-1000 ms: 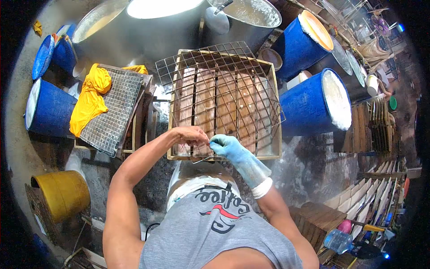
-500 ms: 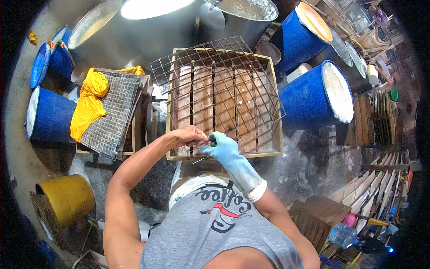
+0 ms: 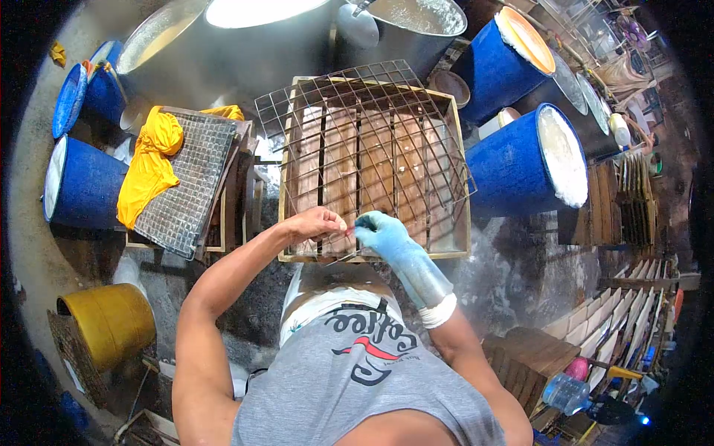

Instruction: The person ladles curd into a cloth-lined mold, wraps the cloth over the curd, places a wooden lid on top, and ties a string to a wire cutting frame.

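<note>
My bare left hand (image 3: 318, 223) is closed in a pinch above the near edge of a wooden slatted box (image 3: 462, 223). Just to its right, my right hand (image 3: 379, 232) wears a light blue rubber glove, its fingers curled together. Between the fingertips of both hands shows a tiny reddish thing (image 3: 349, 232), too small to name. Beneath and beyond the hands, a wire grid (image 3: 405, 70) lies askew across the box, one corner sticking out past the far side.
Blue barrels (image 3: 513, 163) with white matter at their mouths stand to the right. Large metal vats (image 3: 253, 52) line the far side. At left are a yellow cloth (image 3: 152, 175) on a mesh-topped stack (image 3: 190, 178) and a yellow bucket (image 3: 111, 323).
My right hand has moved slightly to the right and away from my left, widening the gap between them. My left hand keeps its pinch. The whole view has shifted a little.
</note>
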The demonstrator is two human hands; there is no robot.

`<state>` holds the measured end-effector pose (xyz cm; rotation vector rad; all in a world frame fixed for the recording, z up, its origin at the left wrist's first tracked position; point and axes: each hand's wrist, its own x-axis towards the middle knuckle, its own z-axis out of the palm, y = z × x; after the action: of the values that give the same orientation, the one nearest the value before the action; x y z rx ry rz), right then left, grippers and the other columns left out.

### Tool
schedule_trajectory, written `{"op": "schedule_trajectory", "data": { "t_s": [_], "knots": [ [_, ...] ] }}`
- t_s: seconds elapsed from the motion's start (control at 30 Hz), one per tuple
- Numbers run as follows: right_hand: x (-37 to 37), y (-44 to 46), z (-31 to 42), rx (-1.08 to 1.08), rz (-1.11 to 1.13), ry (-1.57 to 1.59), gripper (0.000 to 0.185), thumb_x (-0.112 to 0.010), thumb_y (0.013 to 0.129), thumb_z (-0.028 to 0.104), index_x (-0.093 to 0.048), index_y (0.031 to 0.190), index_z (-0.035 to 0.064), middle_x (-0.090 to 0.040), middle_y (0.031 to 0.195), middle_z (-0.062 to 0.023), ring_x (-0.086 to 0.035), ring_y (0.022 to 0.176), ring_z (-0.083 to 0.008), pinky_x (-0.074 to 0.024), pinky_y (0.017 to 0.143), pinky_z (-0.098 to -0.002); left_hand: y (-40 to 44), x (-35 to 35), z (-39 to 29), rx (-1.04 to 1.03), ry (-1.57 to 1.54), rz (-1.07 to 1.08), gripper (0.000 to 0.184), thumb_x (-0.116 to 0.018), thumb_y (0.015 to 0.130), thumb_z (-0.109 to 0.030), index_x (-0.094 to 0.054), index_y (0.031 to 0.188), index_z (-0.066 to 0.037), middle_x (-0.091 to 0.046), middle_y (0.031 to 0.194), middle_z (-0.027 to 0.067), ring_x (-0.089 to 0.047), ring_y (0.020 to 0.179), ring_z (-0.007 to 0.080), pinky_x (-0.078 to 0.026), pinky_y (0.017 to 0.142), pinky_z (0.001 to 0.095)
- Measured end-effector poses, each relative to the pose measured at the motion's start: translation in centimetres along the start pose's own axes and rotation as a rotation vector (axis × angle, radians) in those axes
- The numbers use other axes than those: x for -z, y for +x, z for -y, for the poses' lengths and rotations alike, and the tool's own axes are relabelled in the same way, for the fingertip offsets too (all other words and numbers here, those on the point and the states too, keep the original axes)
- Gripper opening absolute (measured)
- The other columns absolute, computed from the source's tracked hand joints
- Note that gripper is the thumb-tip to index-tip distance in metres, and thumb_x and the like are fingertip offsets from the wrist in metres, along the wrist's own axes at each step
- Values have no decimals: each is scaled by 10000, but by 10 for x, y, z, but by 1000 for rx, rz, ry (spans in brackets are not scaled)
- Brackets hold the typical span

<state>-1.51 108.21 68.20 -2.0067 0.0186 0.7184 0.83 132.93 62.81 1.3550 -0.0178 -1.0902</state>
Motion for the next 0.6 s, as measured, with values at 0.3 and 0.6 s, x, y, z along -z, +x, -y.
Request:
{"op": "schedule_trajectory", "data": {
  "t_s": [0.3, 0.6],
  "knots": [
    [-32, 4, -18, 43, -95, -214, 448, -733, 905, 450, -735, 1209, 121, -777, 1054, -154, -747, 1001, -328, -567, 877, -403, 0, 1, 3, 11, -27, 10, 177, -722, 991, -323, -755, 970, -150, -462, 653, -125, -358, 552, 26, -240, 494, 228],
    [-17, -7, 2, 8, -81, -100, 354, -702, 939, 350, -743, 1186, 100, -777, 971, -125, -753, 890, -238, -572, 839, -373, -5, -7, -5, 12, 14, -48, 180, -713, 1000, -317, -760, 941, -153, -506, 655, -120, -375, 542, 23, -264, 489, 224]
  ]
}}
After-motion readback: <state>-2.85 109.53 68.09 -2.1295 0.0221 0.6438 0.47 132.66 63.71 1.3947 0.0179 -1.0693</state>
